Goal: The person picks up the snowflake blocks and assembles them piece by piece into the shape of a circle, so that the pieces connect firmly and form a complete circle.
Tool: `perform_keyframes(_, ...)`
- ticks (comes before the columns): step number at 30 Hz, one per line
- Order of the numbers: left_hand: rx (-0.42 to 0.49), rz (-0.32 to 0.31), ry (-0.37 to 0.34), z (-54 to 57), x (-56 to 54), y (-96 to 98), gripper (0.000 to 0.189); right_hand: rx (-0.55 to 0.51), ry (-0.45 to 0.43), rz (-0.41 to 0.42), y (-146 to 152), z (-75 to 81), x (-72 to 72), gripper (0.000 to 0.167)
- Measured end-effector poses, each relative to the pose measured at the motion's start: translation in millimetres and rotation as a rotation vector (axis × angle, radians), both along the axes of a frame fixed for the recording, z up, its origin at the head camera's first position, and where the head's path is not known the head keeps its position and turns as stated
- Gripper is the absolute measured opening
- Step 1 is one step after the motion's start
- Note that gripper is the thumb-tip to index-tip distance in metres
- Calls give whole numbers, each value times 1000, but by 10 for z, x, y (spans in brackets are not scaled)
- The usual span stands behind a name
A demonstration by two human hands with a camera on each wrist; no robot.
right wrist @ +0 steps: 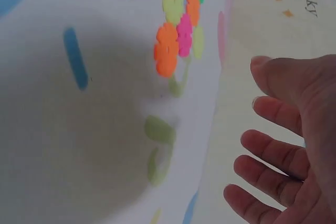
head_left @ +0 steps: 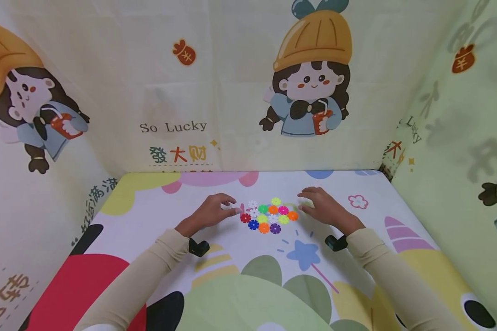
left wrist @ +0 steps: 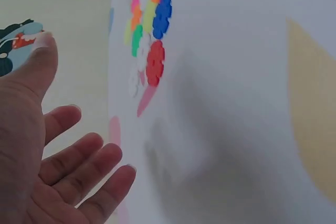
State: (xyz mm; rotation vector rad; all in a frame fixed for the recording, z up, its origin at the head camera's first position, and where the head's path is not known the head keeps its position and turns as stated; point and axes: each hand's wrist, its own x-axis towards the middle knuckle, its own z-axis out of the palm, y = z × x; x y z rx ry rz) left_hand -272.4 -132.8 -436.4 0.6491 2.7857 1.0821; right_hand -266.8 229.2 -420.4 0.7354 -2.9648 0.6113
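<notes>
Several flat, flower-shaped plastic pieces lie close together mid-table in the head view, among them a red piece [head_left: 245, 218], a blue piece [head_left: 253, 225], a purple piece [head_left: 275, 229] and a green piece [head_left: 263, 209]. My left hand [head_left: 215, 209] hovers just left of the cluster, fingers loosely spread and holding nothing. On the other side is my right hand [head_left: 325, 207], near the orange piece [head_left: 292, 215], its fingers also apart and bare. Both wrist views show relaxed fingers above the table, with the pieces beyond the fingertips.
A printed cloth [head_left: 232, 248] with cartoon shapes covers the table. Behind it rises a cream backdrop [head_left: 236, 92] with cartoon figures, and similar printed sheets flank the left and right sides. Each wrist wears a dark camera.
</notes>
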Motion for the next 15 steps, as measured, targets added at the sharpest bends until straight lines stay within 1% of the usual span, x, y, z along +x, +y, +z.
perform_keyframes(3,43,34,-43,-8,2,76,39,-28,-14,-19,-56,-41,14,36)
perform_keyframes(6,85,50,-70,-30,8,139,29,-54,-22,-21,-114,-76,26,33)
perform_keyframes(9,128,57,-78,-36,27,193,22,-118,-50,-7,-164,-101,42,30)
perform_keyframes(12,160,64,-83,-45,44,242,19,-193,-92,14,-203,-111,78,27)
perform_keyframes(15,173,77,-95,-91,43,284,19,-249,-123,20,-241,-133,113,26)
